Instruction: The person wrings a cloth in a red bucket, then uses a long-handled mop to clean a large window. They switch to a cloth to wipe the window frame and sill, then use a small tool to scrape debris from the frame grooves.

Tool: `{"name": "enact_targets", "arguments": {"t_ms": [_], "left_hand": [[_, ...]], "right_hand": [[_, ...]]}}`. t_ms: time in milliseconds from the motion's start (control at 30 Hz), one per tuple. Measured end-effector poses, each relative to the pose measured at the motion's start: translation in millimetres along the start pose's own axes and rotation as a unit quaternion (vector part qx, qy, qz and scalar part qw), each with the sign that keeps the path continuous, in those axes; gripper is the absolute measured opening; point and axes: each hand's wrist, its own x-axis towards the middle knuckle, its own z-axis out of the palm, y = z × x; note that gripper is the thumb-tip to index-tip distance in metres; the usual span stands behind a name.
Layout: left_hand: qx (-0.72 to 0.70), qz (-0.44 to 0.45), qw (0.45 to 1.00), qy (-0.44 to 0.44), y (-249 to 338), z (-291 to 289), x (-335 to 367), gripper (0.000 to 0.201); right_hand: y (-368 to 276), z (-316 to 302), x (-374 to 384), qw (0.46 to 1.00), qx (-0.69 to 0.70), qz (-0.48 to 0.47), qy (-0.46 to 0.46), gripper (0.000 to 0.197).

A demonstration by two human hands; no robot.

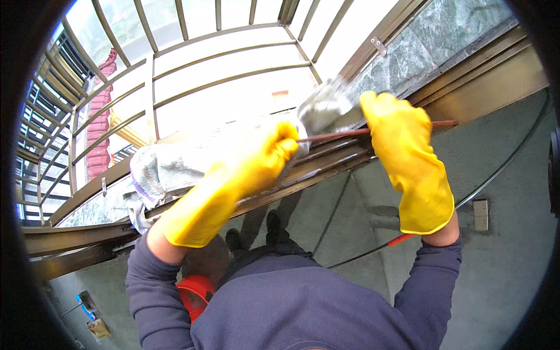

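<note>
Thin reddish-brown stick (373,131): lay along the window track (326,163), spanning between both hands. Left hand (259,154), yellow-gloved: closed around the stick's left end, above the track. Right hand (396,131), yellow-gloved: gripped the stick farther right. Grey cloth (324,108): bunched just above the stick, over the track.

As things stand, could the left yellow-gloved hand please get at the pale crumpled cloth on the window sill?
Probably yes: the left yellow rubber-gloved hand lies right beside the pale crumpled cloth on the sill, with nothing between, though it grips a thin reddish-brown rod.
</note>
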Motion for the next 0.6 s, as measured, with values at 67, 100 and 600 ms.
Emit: {"name": "enact_targets", "arguments": {"t_ms": [67, 100, 600], "left_hand": [[-0.122, -0.035, 0.988, -0.088, -18.2, 36.1, 6.6, 0.014], [-0.100, -0.022, 0.990, -0.094, -14.0, 42.7, 4.4, 0.013], [0.189, 0.139, 0.955, -0.183, 17.3, 31.8, -45.8, 0.029]], "right_hand": [[12.2, -2.1, -0.7, 0.984, 0.112, -0.073, -0.118, 0.033], [23.1, -2.3, -3.3, 0.972, 0.178, -0.124, -0.092, 0.040], [-36.8, -63.4, 40.4, 0.872, -0.020, -0.228, -0.432, 0.031]]}}
